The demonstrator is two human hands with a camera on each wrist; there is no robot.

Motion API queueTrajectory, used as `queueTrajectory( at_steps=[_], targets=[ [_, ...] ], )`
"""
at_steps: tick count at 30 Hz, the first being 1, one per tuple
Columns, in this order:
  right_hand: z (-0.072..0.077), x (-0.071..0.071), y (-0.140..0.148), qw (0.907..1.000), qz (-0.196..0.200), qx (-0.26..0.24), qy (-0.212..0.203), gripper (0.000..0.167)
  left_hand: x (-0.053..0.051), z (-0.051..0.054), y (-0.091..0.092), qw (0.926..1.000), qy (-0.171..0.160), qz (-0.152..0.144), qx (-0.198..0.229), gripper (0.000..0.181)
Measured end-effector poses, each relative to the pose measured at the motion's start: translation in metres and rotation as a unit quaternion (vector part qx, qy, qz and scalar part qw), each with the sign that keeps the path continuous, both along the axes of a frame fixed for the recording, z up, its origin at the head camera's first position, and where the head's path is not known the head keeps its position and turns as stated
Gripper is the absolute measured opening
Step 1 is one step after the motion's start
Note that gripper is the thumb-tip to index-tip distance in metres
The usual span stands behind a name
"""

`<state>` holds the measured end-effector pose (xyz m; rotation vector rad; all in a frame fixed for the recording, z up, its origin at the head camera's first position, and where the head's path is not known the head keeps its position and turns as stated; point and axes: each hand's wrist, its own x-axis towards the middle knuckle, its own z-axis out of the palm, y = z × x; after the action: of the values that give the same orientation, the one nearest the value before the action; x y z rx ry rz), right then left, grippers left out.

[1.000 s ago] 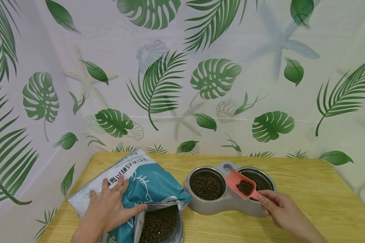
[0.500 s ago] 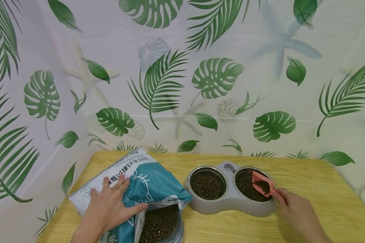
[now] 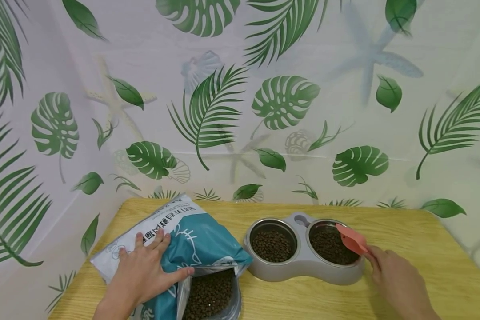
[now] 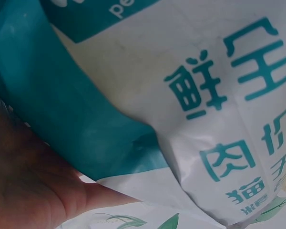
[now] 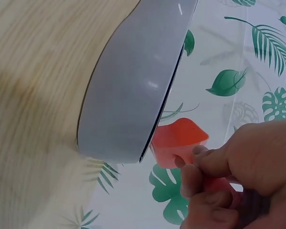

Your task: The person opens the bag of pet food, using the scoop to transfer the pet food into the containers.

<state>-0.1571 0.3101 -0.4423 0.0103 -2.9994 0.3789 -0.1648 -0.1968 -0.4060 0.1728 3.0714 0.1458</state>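
Observation:
My right hand (image 3: 398, 278) grips the handle of a coral-pink scoop (image 3: 353, 240). The scoop is tipped over the right side of the right bowl (image 3: 338, 265), which holds brown kibble (image 3: 330, 246). From the right wrist view, the scoop (image 5: 181, 138) shows beyond the rim of the grey bowl stand (image 5: 128, 86), with fingers and thumb closed on its handle. My left hand (image 3: 142, 273) lies spread on a teal and white pet food bag (image 3: 208, 235). The bag's open mouth faces me, with kibble (image 3: 212, 293) inside. In the left wrist view the bag (image 4: 133, 86) hides most fingers.
The left bowl (image 3: 273, 265) of the double stand also holds kibble and stands just right of the bag. Everything rests on a wood-grain table (image 3: 416, 240). A leaf-patterned sheet (image 3: 240, 111) hangs behind and to the left.
My right hand has moved right with the scoop, from between the bowls to the right bowl's far side. The scoop has tipped, and the kibble in it has largely gone. My left hand stays put.

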Motion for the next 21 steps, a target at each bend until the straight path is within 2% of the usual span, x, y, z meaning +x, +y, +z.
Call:
queueTrajectory(
  at_steps=[3,9,13,16,18,19,21],
  targets=[
    [0.0,0.006,-0.002,0.9993,0.004,0.014,0.034,0.03,0.0,0.0,0.0,1.0,-0.002,0.002,0.001,0.113],
    [-0.005,0.014,-0.005,0.9917,0.012,0.039,0.122,0.025,-0.001,0.0,0.0,0.9999,-0.011,0.005,0.005,0.114],
    [-0.005,0.013,-0.007,0.9887,0.018,0.038,0.144,0.027,-0.001,-0.001,0.0,0.9999,-0.01,0.006,0.004,0.114],
    [-0.001,0.012,-0.013,0.9938,0.022,-0.029,0.105,0.023,-0.001,-0.001,0.0,0.9999,-0.009,0.007,0.004,0.114],
    [0.004,0.012,-0.02,0.9929,0.021,-0.113,0.033,0.024,-0.001,-0.001,0.0,0.9999,-0.01,0.008,0.004,0.114],
    [0.007,0.011,-0.024,0.9863,0.017,-0.163,-0.012,0.027,-0.002,0.0,0.0,0.9999,-0.011,0.008,0.004,0.114],
    [0.01,0.012,-0.031,0.9624,0.018,-0.254,-0.096,0.031,-0.002,0.0,0.0,0.9999,-0.013,0.009,0.003,0.114]
  ],
)
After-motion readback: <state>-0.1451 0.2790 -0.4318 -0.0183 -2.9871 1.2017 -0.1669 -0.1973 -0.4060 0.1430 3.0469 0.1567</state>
